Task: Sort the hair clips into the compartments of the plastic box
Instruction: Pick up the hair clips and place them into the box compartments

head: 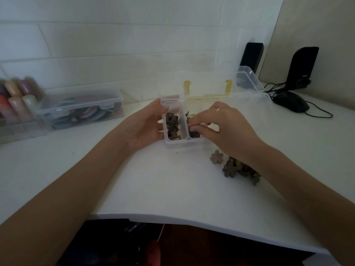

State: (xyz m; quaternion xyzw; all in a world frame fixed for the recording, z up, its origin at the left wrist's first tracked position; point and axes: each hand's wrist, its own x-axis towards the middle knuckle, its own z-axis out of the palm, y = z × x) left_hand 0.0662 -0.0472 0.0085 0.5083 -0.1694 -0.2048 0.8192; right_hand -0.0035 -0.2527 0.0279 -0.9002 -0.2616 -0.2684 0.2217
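The likeliest slip, as I judge it, is a clip dropping into the wrong cell or catching on the thin divider, since the right hand (221, 127) works just beside that wall with its fingers crowded over the second compartment; a nudge of the light plastic box (175, 144) could also shift it on the white table (153, 179), though the left hand (143, 125) guards against that; its fingers are loosely curled around the box's left wall at frame centre, thumb touching the far corner, holding nothing else; the right hand's thumb and fingertips are drawn together low in the second compartment, seemingly pinching a dark clip, though I cannot tell whether it grips or merely touches; the leftmost compartment already holds dark square clips (172, 125); unsorted flower-shaped hair clips (233, 167) lie heaped right of centre, partly under the right wrist; the box's clear lid (247, 79) stands open behind.
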